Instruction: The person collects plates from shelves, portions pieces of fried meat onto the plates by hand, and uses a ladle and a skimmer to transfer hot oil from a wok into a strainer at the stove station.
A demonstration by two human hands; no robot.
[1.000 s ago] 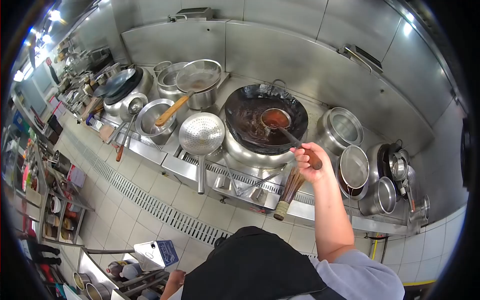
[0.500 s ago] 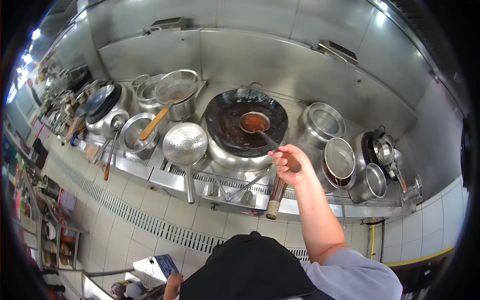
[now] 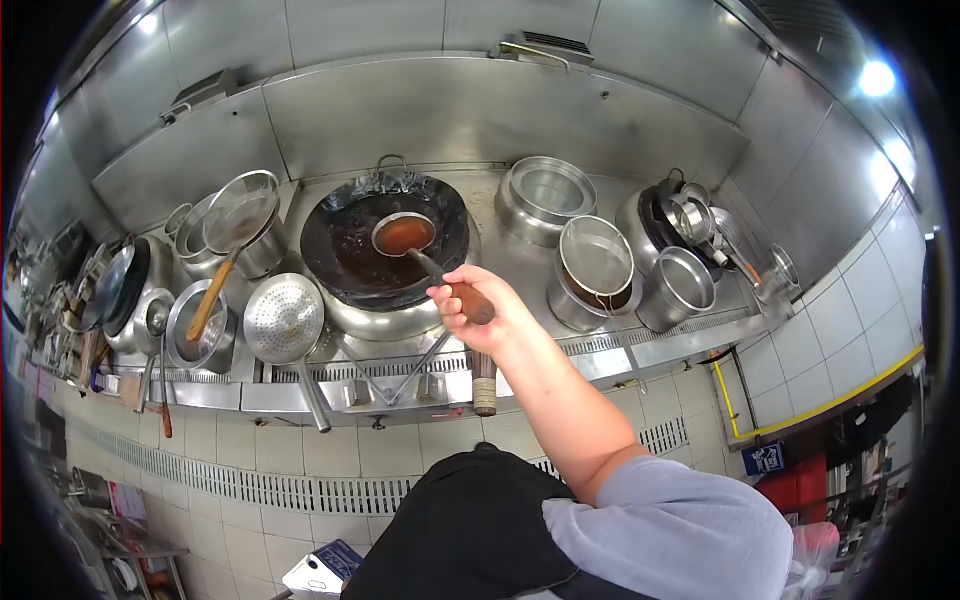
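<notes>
My right hand (image 3: 468,308) grips the brown wooden handle of a steel ladle (image 3: 403,235). The ladle's bowl is full of red-brown liquid and hangs over the middle of a black wok (image 3: 340,255) on the stove. Dark sauce lies in the wok's bottom. My left hand is out of view, below the frame's edge. I wear a black apron and a grey short-sleeved shirt.
A perforated skimmer (image 3: 284,322) rests left of the wok, beside a steel bowl with a wooden-handled tool (image 3: 210,297). A mesh strainer (image 3: 241,211) sits on a pot. Steel pots (image 3: 545,192) and a sieve-covered pot (image 3: 594,262) stand right. A bamboo brush (image 3: 485,383) hangs below the stove's front.
The view has swung to the right, so the wok now sits left of centre. My right hand still holds the ladle over the wok, about as before.
</notes>
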